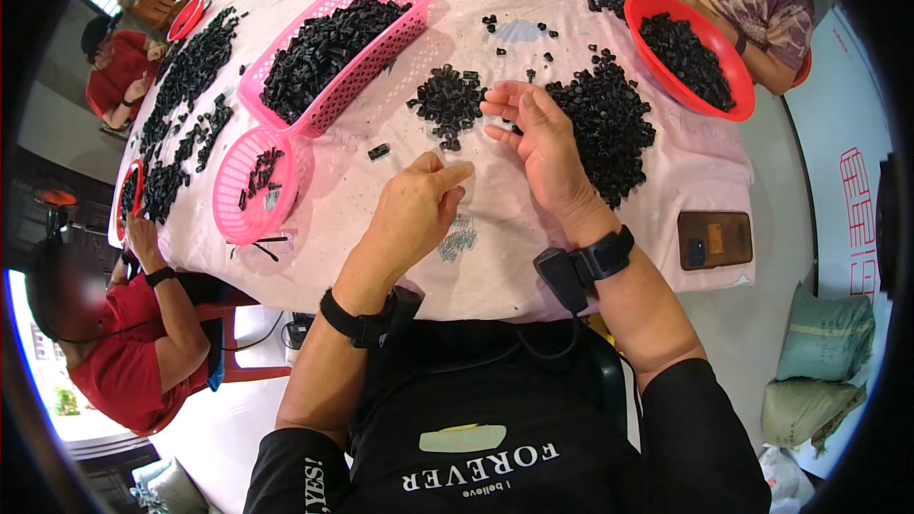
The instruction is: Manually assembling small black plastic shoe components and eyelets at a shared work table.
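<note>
My left hand (411, 212) is over the near middle of the table, its fingers drawn together; whatever they may hold is hidden. One small black plastic piece (379, 150) lies alone just beyond it. My right hand (545, 145) is raised with its fingers curved and apart, and I see nothing in it. Its fingertips are beside a small heap of black plastic pieces (446, 103). A larger heap of the same black pieces (609, 133) spreads to the right of that hand, partly hidden behind it.
Black pieces fill a pink perforated basket (367, 76) and a red basin (733, 95). A round pink basket (228, 202) holds a few thin dark parts. Glasses (257, 246) and a phone (715, 240) lie near the edge. Other people sit around the table, one in red (133, 357).
</note>
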Motion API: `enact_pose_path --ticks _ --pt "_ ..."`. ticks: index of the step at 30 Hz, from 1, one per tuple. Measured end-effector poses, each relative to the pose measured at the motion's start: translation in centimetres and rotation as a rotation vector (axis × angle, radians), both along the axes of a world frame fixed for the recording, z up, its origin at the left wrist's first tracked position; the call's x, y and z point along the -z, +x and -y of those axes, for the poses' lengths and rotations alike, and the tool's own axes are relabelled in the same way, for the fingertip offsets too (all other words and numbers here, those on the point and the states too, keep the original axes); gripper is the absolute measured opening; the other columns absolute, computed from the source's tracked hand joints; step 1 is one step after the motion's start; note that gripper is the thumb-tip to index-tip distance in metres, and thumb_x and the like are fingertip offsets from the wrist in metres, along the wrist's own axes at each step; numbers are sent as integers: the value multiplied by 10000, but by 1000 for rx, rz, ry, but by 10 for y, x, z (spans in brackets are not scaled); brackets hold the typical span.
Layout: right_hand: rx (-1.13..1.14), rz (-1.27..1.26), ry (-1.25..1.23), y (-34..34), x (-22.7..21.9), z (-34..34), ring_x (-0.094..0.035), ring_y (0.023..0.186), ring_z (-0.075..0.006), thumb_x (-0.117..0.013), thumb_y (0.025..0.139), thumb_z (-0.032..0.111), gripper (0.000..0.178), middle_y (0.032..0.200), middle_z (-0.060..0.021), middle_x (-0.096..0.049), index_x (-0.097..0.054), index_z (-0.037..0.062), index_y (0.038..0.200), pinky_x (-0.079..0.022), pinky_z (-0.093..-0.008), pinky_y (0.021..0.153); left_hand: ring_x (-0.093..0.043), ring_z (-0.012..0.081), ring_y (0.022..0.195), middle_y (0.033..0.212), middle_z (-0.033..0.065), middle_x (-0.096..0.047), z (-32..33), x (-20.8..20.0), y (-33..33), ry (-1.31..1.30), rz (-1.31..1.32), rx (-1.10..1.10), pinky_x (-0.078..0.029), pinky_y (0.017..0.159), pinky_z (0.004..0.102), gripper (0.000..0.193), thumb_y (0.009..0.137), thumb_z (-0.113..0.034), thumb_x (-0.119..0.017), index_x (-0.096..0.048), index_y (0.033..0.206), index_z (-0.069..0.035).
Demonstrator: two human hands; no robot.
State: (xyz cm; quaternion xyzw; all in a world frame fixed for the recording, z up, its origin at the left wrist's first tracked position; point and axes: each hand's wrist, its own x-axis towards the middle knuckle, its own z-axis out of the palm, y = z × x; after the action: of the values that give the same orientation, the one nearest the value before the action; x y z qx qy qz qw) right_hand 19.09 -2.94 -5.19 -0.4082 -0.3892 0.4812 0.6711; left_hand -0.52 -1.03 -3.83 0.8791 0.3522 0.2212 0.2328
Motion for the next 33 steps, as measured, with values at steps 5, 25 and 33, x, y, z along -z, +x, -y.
enact_pose_path --ticks 5,25,33 --pt "-104 64 -38 1 3 -2 -501 1292 -213 -473 1050 496 551 1342 -110 -560 -521 43 1360 -377 -379 1087 -648 364 739 860 162 -613 0 2 -1 25 11 2 -528 677 438 287 844 -1 -639 -720 1110 -71" --pt "-145 295 -37 1 4 0 -437 1395 -264 -478 1052 459 632 1479 -165 -467 -412 -12 1469 -351 -344 1129 -627 341 724 856 164 -604 0 1 0 16 24 5 -500 675 409 320 851 -2 -670 -713 1165 -47" --pt "-89 342 48 0 11 -3 -626 1185 -243 -590 1003 270 431 1222 -194 -648 -555 -33 1307 -491 -352 996 -619 308 681 839 156 -598 1 1 0 -25 25 -14 -494 656 394 316 853 -8 -671 -711 1164 -44"
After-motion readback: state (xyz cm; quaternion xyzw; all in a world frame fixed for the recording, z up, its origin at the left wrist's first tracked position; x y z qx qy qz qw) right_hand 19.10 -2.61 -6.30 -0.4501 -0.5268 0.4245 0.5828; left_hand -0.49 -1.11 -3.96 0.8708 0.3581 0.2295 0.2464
